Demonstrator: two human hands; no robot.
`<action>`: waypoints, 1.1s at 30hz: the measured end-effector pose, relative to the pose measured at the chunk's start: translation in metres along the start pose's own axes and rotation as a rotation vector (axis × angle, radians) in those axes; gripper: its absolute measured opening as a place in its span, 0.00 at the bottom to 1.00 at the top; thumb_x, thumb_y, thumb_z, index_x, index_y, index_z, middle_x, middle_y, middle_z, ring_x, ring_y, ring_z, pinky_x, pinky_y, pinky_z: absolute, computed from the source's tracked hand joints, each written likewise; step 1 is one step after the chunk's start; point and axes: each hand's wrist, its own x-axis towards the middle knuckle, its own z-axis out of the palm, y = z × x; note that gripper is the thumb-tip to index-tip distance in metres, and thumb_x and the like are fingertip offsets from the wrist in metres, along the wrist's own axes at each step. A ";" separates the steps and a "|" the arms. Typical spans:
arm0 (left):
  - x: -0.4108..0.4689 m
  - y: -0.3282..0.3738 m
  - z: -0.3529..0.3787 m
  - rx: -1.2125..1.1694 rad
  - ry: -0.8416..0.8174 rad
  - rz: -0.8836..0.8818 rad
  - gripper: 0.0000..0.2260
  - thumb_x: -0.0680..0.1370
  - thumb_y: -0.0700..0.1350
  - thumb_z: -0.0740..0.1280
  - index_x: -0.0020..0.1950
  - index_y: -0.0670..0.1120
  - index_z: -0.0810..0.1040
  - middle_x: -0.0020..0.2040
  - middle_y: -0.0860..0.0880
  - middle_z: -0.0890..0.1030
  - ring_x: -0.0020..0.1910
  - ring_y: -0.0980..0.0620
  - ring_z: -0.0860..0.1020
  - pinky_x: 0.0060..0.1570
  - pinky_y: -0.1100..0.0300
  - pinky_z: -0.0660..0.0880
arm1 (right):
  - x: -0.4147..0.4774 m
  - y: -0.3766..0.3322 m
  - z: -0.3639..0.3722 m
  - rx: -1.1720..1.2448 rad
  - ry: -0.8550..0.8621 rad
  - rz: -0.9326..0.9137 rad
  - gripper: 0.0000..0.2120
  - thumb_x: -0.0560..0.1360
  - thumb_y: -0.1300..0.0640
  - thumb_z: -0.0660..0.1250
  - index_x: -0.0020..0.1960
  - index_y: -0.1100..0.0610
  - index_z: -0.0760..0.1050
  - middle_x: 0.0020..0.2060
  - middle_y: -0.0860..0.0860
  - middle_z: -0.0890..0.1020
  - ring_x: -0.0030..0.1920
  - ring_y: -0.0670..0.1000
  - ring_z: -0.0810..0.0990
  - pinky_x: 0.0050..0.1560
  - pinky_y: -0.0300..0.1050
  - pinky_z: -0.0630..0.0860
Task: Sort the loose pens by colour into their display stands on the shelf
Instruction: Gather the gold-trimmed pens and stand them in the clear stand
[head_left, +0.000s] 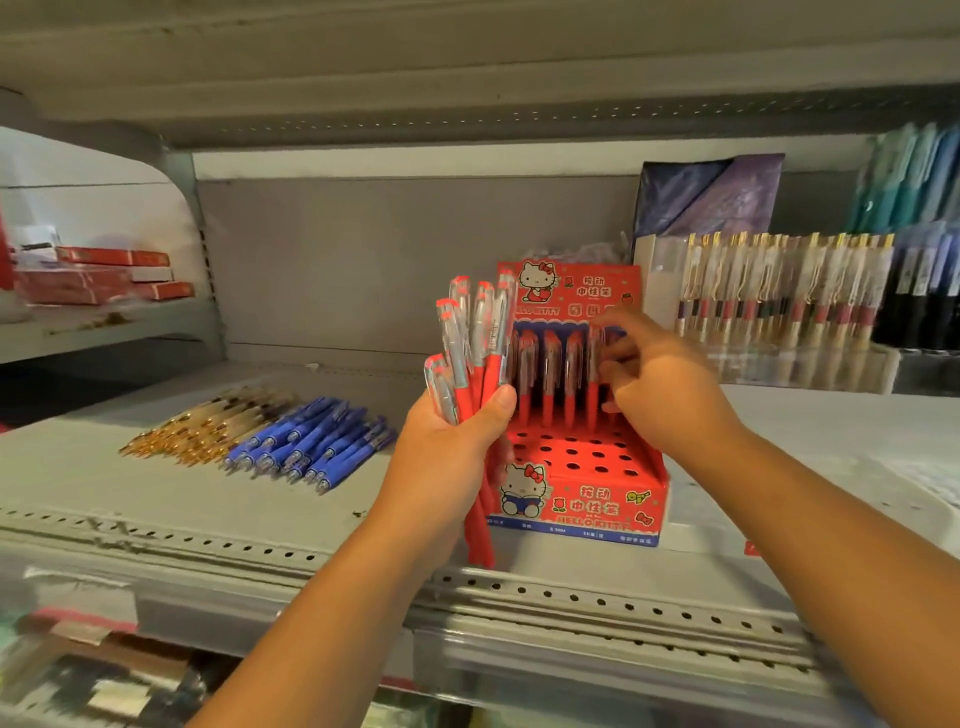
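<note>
**Red pens held at the red stand**

A bundle of red pens (470, 338) is gripped upright in the left hand (447, 452), with fingers and thumb curled round the barrels. It is held just in front of the red display stand (587, 499), overlapping the stand's left edge. In the stand's back row, standing red pens (550, 374) are set in their holes, with rows of round holes seen in front of them. The right hand (660, 384) is stretched over the stand to that back row, its fingers bent at the pen tops. The fingers are blurred, so whether a pen is pinched cannot be told. Left of the stand, blue pens (311, 441) are piled flat on the shelf (156, 509), and gold pens (208, 426) are piled just beyond them. Behind the stand to its right, a clear rack (779, 291) of gold-clipped pens is seen.
</note>
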 end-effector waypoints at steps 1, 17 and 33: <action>0.000 -0.001 0.000 0.031 -0.001 0.005 0.07 0.80 0.48 0.68 0.45 0.46 0.77 0.28 0.49 0.77 0.28 0.50 0.73 0.33 0.53 0.72 | 0.001 0.001 0.001 -0.012 0.002 0.006 0.23 0.77 0.66 0.63 0.64 0.42 0.73 0.45 0.51 0.80 0.42 0.54 0.81 0.43 0.56 0.83; 0.010 0.003 -0.013 -0.007 -0.112 -0.017 0.08 0.79 0.48 0.69 0.46 0.44 0.77 0.29 0.49 0.77 0.27 0.51 0.74 0.30 0.56 0.75 | -0.004 -0.005 0.000 -0.295 -0.049 0.068 0.21 0.77 0.64 0.61 0.66 0.46 0.71 0.49 0.56 0.81 0.34 0.57 0.83 0.38 0.53 0.83; 0.011 -0.004 -0.015 0.058 -0.235 0.024 0.05 0.81 0.47 0.67 0.47 0.47 0.74 0.27 0.47 0.74 0.25 0.49 0.70 0.27 0.57 0.70 | -0.013 -0.061 0.016 0.820 -0.171 0.049 0.15 0.73 0.59 0.72 0.59 0.57 0.75 0.42 0.52 0.84 0.36 0.49 0.81 0.26 0.41 0.75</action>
